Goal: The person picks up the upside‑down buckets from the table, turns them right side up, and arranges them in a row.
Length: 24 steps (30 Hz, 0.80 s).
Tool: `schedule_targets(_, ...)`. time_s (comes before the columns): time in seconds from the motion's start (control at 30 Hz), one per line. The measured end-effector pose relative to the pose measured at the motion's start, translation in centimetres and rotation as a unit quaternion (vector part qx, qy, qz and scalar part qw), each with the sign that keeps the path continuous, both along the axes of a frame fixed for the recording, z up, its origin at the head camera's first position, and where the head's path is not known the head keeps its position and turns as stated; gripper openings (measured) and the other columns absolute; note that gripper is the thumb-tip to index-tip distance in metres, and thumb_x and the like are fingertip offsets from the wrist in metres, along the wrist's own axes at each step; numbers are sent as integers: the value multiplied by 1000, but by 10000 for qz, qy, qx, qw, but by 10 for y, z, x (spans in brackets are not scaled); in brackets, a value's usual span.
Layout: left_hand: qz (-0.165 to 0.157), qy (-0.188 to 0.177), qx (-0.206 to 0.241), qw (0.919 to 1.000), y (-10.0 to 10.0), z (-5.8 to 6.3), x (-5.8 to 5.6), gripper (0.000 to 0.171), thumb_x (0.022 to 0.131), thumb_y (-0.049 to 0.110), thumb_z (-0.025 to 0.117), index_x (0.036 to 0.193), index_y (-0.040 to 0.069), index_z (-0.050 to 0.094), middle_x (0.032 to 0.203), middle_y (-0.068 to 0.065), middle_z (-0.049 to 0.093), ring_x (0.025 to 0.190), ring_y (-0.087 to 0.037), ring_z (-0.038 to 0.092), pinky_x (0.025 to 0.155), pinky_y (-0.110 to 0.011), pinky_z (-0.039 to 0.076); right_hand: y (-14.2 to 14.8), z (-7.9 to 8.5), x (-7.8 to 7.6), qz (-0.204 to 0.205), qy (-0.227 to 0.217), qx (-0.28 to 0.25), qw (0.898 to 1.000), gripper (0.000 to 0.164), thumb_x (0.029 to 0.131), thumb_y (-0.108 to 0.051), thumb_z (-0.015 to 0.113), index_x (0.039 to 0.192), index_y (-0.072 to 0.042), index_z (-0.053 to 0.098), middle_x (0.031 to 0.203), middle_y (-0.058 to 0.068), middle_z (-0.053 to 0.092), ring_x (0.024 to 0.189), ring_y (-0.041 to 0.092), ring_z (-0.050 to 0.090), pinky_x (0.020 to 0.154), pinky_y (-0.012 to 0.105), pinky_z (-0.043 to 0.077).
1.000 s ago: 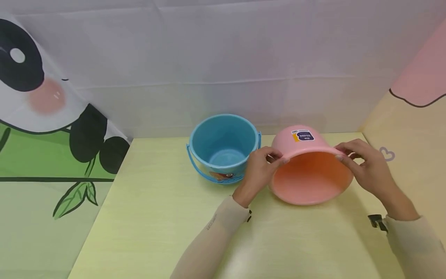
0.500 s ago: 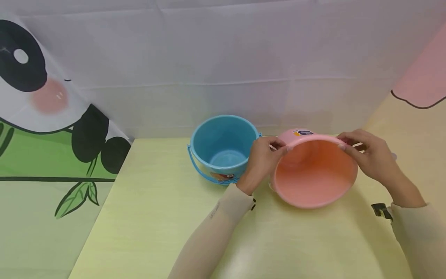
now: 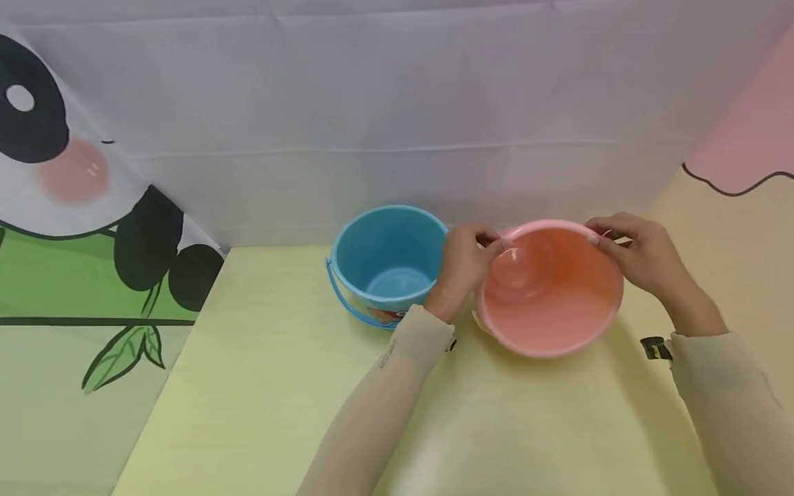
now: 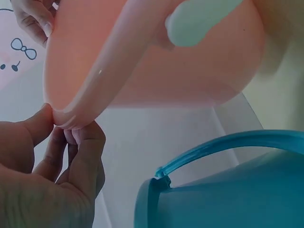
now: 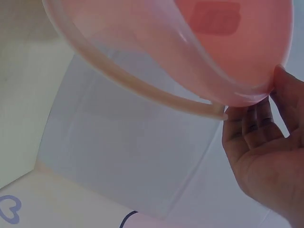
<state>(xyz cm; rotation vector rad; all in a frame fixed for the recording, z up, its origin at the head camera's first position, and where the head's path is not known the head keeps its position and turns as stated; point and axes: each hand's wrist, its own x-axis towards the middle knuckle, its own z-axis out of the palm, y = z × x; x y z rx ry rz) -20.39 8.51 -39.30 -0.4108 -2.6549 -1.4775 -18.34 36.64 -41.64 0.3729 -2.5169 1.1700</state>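
Observation:
A pink plastic bucket [image 3: 552,296] tilts with its mouth toward me over the right part of the table. My left hand [image 3: 465,265] pinches the left of its upper rim between thumb and fingers. At the right of that rim, my right hand [image 3: 642,255] pinches it the same way. The bucket's handle [image 5: 137,88] arcs below the rim in the right wrist view, and a pale green grip [image 4: 197,21] shows on it in the left wrist view. Just left of my left hand stands a blue bucket [image 3: 391,255], upright, its handle lowered at the front.
The pale yellow table [image 3: 260,386] meets a whitish cloth backdrop [image 3: 347,103] behind the buckets. Printed cartoon panels flank it, a green one [image 3: 56,282] at left and a cream and pink one [image 3: 738,234] at right.
Both hands have raised the upper rim of the pink bucket, tipping it back toward upright. Its mouth now faces more upward and the label on its side has gone from sight.

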Motion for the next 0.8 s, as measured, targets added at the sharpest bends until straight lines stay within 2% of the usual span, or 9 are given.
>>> schedule_targets(0.2, 284, -77, -85, 9995, 2, 0, -8, 16, 99, 19, 77, 101, 4, 82, 90, -9, 76, 72, -16, 65, 56, -18, 49, -5, 6, -12, -167, -136, 11, 9998, 19, 100, -3, 70, 117, 4, 77, 95, -35, 58, 85, -15, 56, 71, 2, 47)
schedule_targets(0.47, 438, -103, -108, 9989, 11, 6, -12, 16, 100, 20, 76, 98, 5, 80, 88, -6, 75, 74, -15, 66, 60, -18, 53, -3, 13, -22, -527, -273, 184, 9981, 22, 102, -13, 72, 117, 3, 78, 89, -44, 53, 83, -16, 51, 63, 5, 44)
schedule_targets(0.8, 604, -76, -329, 9976, 10, 7, -22, 20, 99, 24, 78, 93, 5, 81, 88, -7, 76, 77, -17, 67, 61, -21, 50, -3, 10, -33, -427, -400, 156, 9982, 23, 102, -13, 72, 118, 2, 78, 91, -41, 58, 84, -12, 53, 64, 10, 44)
